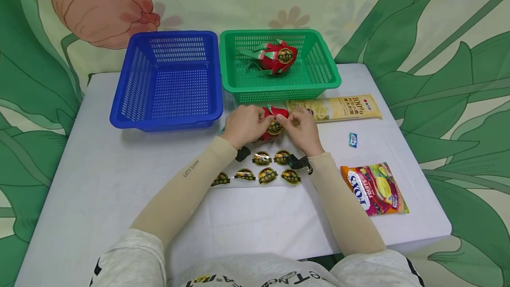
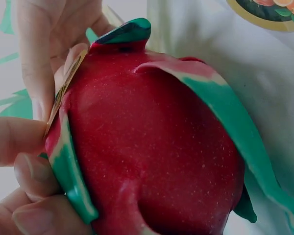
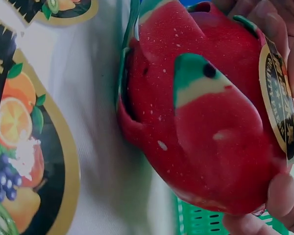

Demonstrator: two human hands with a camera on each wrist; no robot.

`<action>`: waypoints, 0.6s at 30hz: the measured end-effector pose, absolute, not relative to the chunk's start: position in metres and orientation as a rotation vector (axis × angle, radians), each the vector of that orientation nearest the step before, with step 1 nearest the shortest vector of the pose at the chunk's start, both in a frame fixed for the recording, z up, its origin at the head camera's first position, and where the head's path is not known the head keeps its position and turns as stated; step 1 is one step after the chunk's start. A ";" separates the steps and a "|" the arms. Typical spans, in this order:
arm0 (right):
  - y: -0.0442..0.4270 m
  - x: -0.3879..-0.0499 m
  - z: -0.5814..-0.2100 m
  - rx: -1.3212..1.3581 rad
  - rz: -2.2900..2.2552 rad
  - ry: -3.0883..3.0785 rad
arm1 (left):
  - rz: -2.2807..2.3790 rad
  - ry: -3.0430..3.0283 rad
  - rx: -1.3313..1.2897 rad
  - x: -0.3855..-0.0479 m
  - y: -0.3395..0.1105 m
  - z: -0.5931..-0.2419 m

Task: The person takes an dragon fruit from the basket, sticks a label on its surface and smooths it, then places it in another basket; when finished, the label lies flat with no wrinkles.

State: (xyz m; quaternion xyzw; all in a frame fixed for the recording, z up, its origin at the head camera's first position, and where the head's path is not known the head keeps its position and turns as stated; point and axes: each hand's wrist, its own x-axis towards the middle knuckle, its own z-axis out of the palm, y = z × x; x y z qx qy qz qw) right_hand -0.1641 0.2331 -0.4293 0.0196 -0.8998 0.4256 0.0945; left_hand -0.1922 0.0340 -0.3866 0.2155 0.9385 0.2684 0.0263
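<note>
A red dragon fruit (image 1: 263, 136) with green-tipped scales is held between both hands just in front of the green basket. My left hand (image 1: 247, 123) grips its left side, with curled fingertips against the skin in the left wrist view. From the other side my right hand (image 1: 302, 131) holds it, fingers underneath and thumb at a black-and-gold sticker (image 3: 277, 95). That sticker lies on the fruit's surface, facing up in the head view. Below the hands is a sheet of similar fruit stickers (image 1: 267, 175), partly hidden by the left forearm.
A blue basket (image 1: 169, 123) stands at the back left. Beside it, the green basket (image 1: 279, 94) contains another stickered dragon fruit (image 1: 277, 58). On the right lie a yellow pasta packet (image 1: 346, 107), a small blue sachet (image 1: 353, 140) and a Fox's candy bag (image 1: 376, 189).
</note>
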 end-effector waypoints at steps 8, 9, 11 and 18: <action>0.236 -0.162 -0.430 0.133 1.280 -2.674 | 0.776 2.880 0.684 -0.191 0.031 -0.388; 0.237 -0.161 -0.430 0.146 1.279 -2.680 | 0.758 2.878 0.686 -0.191 0.031 -0.388; 0.238 -0.160 -0.430 0.178 1.281 -2.684 | 0.729 2.875 0.695 -0.190 0.030 -0.389; 0.240 -0.156 -0.429 0.247 1.220 -2.736 | 0.717 2.863 0.717 -0.190 0.027 -0.389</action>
